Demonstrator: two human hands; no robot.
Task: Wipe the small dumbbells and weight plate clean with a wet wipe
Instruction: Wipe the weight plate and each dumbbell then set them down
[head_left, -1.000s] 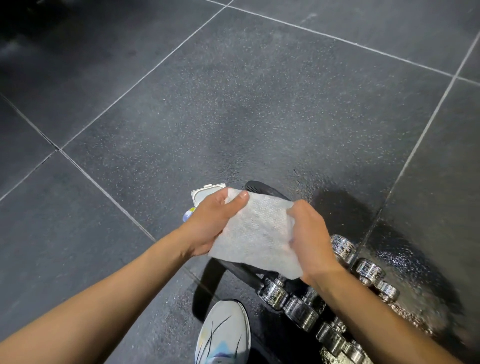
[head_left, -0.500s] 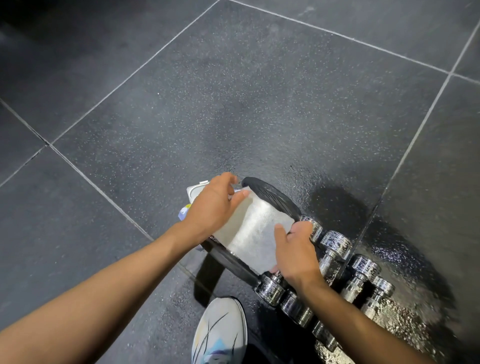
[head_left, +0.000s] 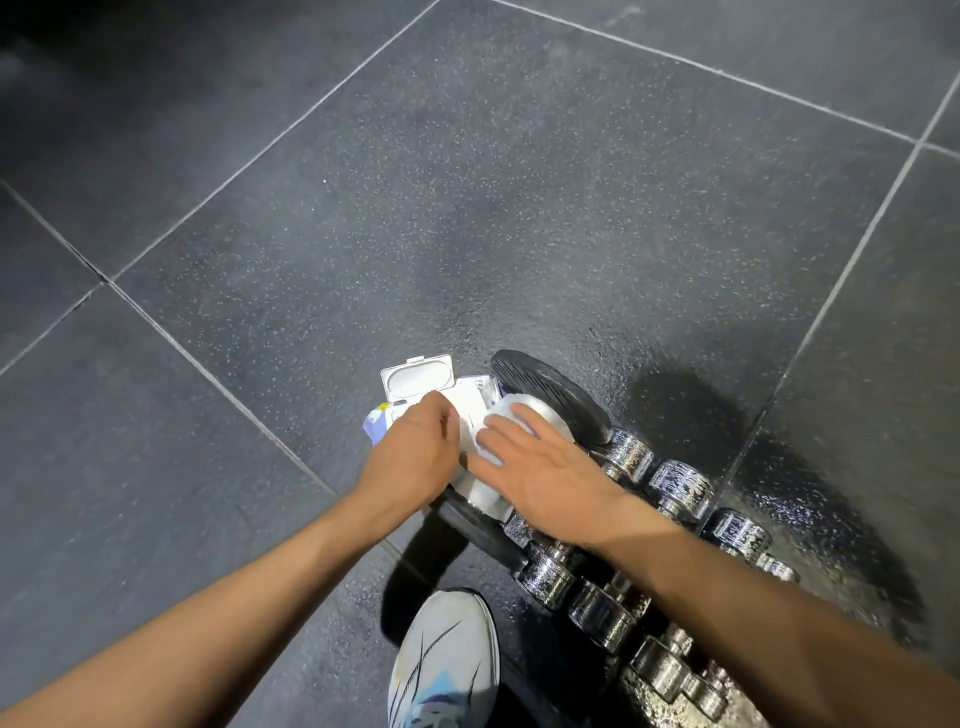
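dumbbells (head_left: 675, 486) are showing glossy chromed metal. weight plate (head_left: 550, 389) is looking matt black, ribbed. wet wipe (head_left: 480, 496) is looking soft, white, cloth-like. pack lid (head_left: 418, 376) is showing smooth white plastic. floor (head_left: 467, 208) is looking matt, speckled, grainy.

Beneath you is a floor (head_left: 467, 208) of large dark grey speckled rubber tiles, divided by thin pale seams (head_left: 218, 387). A black round weight plate (head_left: 545, 384) sits on it in front of you; you cannot tell whether it lies flat or leans. Just beside the plate's left edge is a soft wet-wipe pack (head_left: 376, 423), purple and white, with its white flip lid (head_left: 418, 376) standing open. From the plate's right side, small chrome dumbbells (head_left: 675, 483) lie side by side in a row running toward your lower right. The floor around them shows a wet sheen (head_left: 810, 519). Your white and grey running shoe (head_left: 447, 660) is planted near the plate's near edge.
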